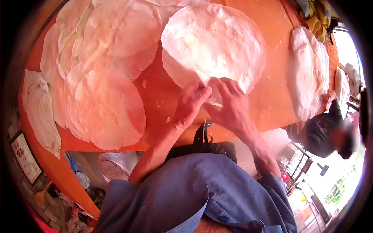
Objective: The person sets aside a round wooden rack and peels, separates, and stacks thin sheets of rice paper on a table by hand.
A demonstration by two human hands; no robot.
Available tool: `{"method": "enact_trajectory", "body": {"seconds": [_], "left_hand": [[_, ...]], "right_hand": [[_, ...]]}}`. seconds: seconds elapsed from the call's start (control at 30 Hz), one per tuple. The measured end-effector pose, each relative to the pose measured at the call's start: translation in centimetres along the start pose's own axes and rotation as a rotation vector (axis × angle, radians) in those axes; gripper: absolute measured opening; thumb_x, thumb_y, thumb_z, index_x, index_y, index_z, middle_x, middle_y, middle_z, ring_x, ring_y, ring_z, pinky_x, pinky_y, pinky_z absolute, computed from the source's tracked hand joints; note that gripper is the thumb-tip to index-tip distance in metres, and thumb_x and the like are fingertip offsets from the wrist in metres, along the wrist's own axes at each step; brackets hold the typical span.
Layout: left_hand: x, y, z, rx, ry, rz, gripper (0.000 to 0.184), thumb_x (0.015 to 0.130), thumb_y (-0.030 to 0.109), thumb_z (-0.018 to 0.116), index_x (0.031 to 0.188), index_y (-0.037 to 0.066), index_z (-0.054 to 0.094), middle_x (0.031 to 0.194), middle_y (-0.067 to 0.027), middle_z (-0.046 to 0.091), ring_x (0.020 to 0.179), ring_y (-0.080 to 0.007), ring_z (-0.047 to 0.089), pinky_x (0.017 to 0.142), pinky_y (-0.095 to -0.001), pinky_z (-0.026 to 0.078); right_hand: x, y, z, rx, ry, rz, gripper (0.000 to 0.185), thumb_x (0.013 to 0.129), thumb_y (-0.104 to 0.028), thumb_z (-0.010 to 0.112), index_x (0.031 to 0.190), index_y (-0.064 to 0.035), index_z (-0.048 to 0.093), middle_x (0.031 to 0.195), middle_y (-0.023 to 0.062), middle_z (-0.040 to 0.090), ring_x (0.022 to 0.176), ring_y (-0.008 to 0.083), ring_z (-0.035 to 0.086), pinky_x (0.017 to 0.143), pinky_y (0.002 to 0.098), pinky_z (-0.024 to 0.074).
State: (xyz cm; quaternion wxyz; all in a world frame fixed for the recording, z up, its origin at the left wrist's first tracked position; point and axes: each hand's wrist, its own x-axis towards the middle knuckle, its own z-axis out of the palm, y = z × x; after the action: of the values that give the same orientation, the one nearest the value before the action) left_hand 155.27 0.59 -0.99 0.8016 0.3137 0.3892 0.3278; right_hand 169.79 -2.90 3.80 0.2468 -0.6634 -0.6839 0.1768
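A stack of thin, round, pale flatbreads [217, 42] lies in front of me on the orange table. At its near edge my left hand [191, 100] is closed, thumb and fingers pinching the rim of the top flatbread. My right hand [232, 101] is right beside it, its fingers bent down over the same edge, which looks slightly lifted between the hands. The exact grip of the right fingertips is hidden under the hand. To the left, a wide overlapping pile of similar flatbreads [110, 105] spreads across the table.
Folded pale sheets [42, 108] lie at the table's left edge. Another long pile [309, 72] lies on the right, where a co-worker in dark clothing [324, 130] reaches toward it. Small crumbs dot the orange tabletop [155, 93]. Yellowish cloth [316, 23] sits at the far right corner.
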Motion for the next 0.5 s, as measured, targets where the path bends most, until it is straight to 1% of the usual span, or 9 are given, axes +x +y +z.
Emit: {"method": "enact_trajectory", "body": {"seconds": [0.03,0.1,0.17,0.2,0.23,0.3,0.37,0.43,0.5], "left_hand": [[-0.1,0.2,0.0,-0.029,-0.101,0.013,0.025,0.094,0.023,0.055,0.102,0.0,0.059,0.09,-0.0021,0.059,0.085,-0.0101,0.054,0.08,-0.0238,0.043],[0.8,-1.6,-1.7,0.058,-0.051,0.056,0.03,0.096,0.025,0.054,0.11,0.0,0.058,0.097,-0.0055,0.058,0.085,-0.0131,0.056,0.081,-0.0266,0.045],[1.7,-2.3,-3.9,0.243,0.092,0.064,0.042,0.098,0.031,0.052,0.126,-0.001,0.05,0.112,-0.0101,0.058,0.102,-0.0198,0.06,0.088,-0.0319,0.048],[2.0,-2.6,-4.6,-0.018,0.176,-0.054,0.043,0.099,0.027,0.049,0.131,-0.002,0.045,0.118,-0.013,0.056,0.11,-0.0253,0.059,0.094,-0.0361,0.047],[2.2,-2.4,-4.5,-0.022,0.17,-0.05,0.043,0.099,0.027,0.049,0.131,-0.002,0.045,0.118,-0.013,0.056,0.11,-0.0253,0.059,0.094,-0.0361,0.047],[1.8,-2.4,-3.8,0.151,0.142,-0.015,0.043,0.099,0.023,0.048,0.133,-0.002,0.042,0.122,-0.0144,0.054,0.11,-0.0278,0.059,0.093,-0.0382,0.049],[2.0,-2.5,-4.2,0.062,0.142,-0.043,0.043,0.099,0.022,0.049,0.134,-0.002,0.042,0.122,-0.0151,0.054,0.11,-0.028,0.059,0.092,-0.0381,0.049],[2.1,-2.1,-4.3,-0.016,0.153,-0.068,0.043,0.099,0.021,0.049,0.134,-0.002,0.041,0.122,-0.0158,0.053,0.109,-0.0282,0.059,0.091,-0.0379,0.05],[1.4,-1.8,-4.0,-0.006,0.189,-0.046,0.044,0.097,0.02,0.052,0.134,-0.003,0.041,0.119,-0.0155,0.054,0.108,-0.0262,0.06,0.087,-0.0356,0.052]], "right_hand": [[0.5,0.5,1.7,-0.014,0.058,0.056,0.027,0.071,-0.015,0.069,0.096,-0.007,0.063,0.082,0.013,0.062,0.082,0.0335,0.061,0.068,0.0423,0.0503],[0.5,3.6,3.8,-0.113,0.045,0.076,0.012,0.073,-0.01,0.064,0.085,-0.0082,0.064,0.072,0.0096,0.06,0.072,0.0327,0.062,0.06,0.042,0.0494],[0.9,5.7,3.7,0.118,0.236,0.114,0.005,0.077,-0.012,0.063,0.079,-0.0086,0.066,0.065,0.0121,0.059,0.06,0.0318,0.058,0.054,0.0395,0.0474],[0.8,6.1,1.2,0.192,0.336,0.199,0.01,0.082,-0.016,0.063,0.077,-0.008,0.067,0.067,0.0156,0.061,0.055,0.0297,0.056,0.052,0.0375,0.0451],[1.6,6.1,-2.4,-0.06,0.317,0.14,0.016,0.083,-0.02,0.066,0.072,-0.0082,0.068,0.065,0.0161,0.061,0.05,0.0261,0.054,0.049,0.0341,0.0431],[3.4,4.4,-9.3,-0.513,0.297,0.259,0.013,0.083,-0.021,0.068,0.077,-0.0089,0.071,0.063,0.0134,0.062,0.051,0.0249,0.06,0.05,0.0309,0.0455],[4.6,0.3,-13.5,-0.366,0.478,0.349,0.017,0.083,-0.021,0.07,0.09,-0.0057,0.072,0.068,0.0131,0.068,0.059,0.0219,0.067,0.057,0.0306,0.0502],[4.3,-1.2,-14.5,-0.58,0.584,0.203,0.018,0.083,-0.019,0.07,0.094,-0.0056,0.072,0.069,0.0139,0.067,0.061,0.0203,0.068,0.057,0.031,0.0507],[3.7,-2.3,-14.0,-0.574,0.497,0.151,0.017,0.082,-0.018,0.07,0.094,-0.0068,0.072,0.07,0.0137,0.067,0.061,0.0227,0.067,0.058,0.0303,0.0504]]}}
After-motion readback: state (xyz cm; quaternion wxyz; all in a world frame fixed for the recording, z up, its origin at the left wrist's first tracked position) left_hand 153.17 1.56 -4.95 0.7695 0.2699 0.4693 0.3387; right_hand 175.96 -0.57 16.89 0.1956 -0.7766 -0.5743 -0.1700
